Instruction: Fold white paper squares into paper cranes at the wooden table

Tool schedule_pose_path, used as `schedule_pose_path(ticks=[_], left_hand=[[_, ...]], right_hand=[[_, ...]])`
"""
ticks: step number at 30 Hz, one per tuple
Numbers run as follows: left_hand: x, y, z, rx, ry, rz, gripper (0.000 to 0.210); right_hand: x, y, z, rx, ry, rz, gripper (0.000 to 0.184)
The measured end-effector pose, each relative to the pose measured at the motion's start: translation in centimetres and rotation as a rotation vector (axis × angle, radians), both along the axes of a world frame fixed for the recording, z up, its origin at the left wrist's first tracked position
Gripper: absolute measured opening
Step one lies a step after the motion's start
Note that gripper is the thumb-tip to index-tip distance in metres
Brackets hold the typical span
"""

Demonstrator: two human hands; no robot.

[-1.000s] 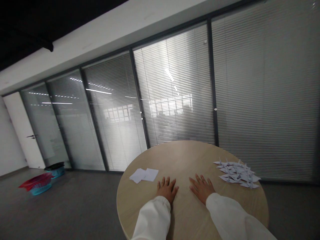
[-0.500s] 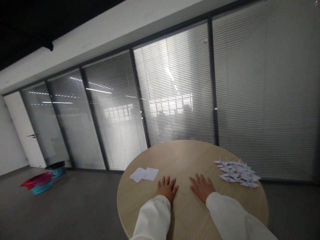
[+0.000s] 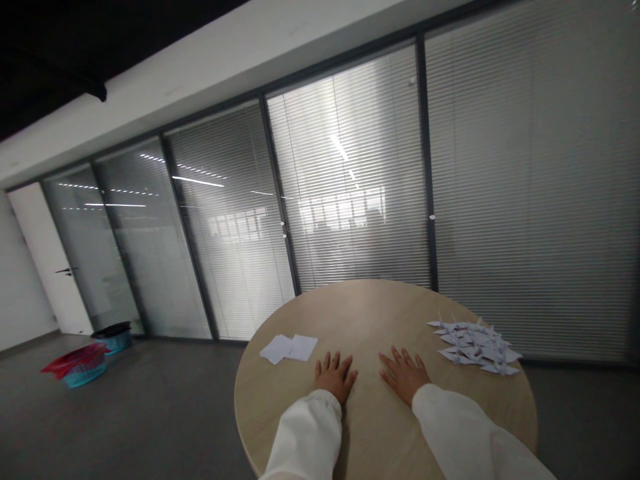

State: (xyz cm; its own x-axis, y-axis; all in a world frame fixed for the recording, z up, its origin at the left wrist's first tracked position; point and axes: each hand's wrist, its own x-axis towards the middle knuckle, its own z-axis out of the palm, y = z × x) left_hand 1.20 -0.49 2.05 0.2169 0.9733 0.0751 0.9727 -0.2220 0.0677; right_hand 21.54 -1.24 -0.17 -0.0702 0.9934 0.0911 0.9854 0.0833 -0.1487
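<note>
Both my hands rest flat on a round wooden table [image 3: 370, 313], fingers spread and holding nothing. My left hand [image 3: 335, 379] lies just right of and nearer to me than some white square paper sheets [image 3: 303, 347], apart from them. Across a gap, my right hand [image 3: 405, 377] points up and to the left. To its right sits a pile of folded white paper cranes [image 3: 475, 345], with several pointed wings and tips showing; the hand does not touch them. White sleeves cover both my wrists.
On the floor at left stand a blue basket with a red liner [image 3: 83, 367] and another with a black liner [image 3: 116, 339]. A glass partition with blinds [image 3: 350, 167] runs behind the table. A white door [image 3: 47, 260] is at far left.
</note>
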Motion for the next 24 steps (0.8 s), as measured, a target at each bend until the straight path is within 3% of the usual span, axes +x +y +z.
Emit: schedule_pose_path(ticks=[24], left_hand=[[-0.04, 0.00, 0.02, 0.001, 0.006, -0.009, 0.056]], right_hand=[[0.02, -0.11, 0.05, 0.014, 0.000, -0.006, 0.052]])
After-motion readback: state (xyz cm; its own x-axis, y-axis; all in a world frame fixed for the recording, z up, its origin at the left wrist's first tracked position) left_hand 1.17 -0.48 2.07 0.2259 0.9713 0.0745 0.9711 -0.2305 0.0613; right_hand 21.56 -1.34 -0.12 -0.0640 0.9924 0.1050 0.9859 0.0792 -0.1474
